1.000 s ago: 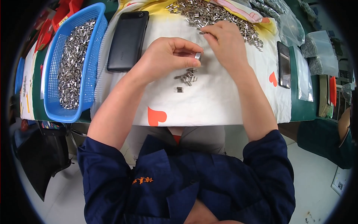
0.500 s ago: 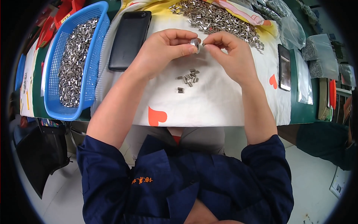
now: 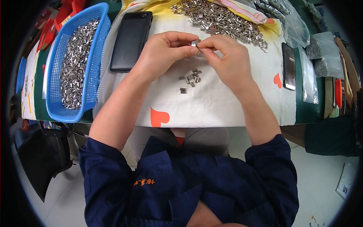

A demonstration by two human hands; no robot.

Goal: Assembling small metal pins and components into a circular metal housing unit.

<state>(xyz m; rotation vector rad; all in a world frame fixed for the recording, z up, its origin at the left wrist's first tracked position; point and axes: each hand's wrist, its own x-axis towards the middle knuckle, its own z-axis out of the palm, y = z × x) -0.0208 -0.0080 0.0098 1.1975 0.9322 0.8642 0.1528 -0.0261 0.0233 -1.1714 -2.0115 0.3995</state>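
Observation:
Between thumb and fingers, my left hand (image 3: pixel 166 51) grips a round silver metal ring (image 3: pixel 194 43) above the white cloth. My right hand (image 3: pixel 227 56) is closed in a pinch right at the ring's right side; its fingertips hide whatever is between them. Below both hands lies a loose group of small metal cylinders (image 3: pixel 193 78), with a few more (image 3: pixel 183 90) just nearer to me. Beyond my hands spreads a large pile of the same small cylinders (image 3: pixel 223 24).
A blue plastic basket (image 3: pixel 90 87) full of small metal pieces stands at the left. Next to it lies a black power bank or similar slab (image 3: pixel 130 41). A phone (image 3: pixel 288 68) and clear bags of metal parts (image 3: pixel 325 49) are at the right. A person's dark sleeve (image 3: pixel 332 134) shows there too.
My right hand has moved left, closing the small gap to the ring. The ring has turned more edge-on in my left hand. At the far right, the other person's arm has shifted.

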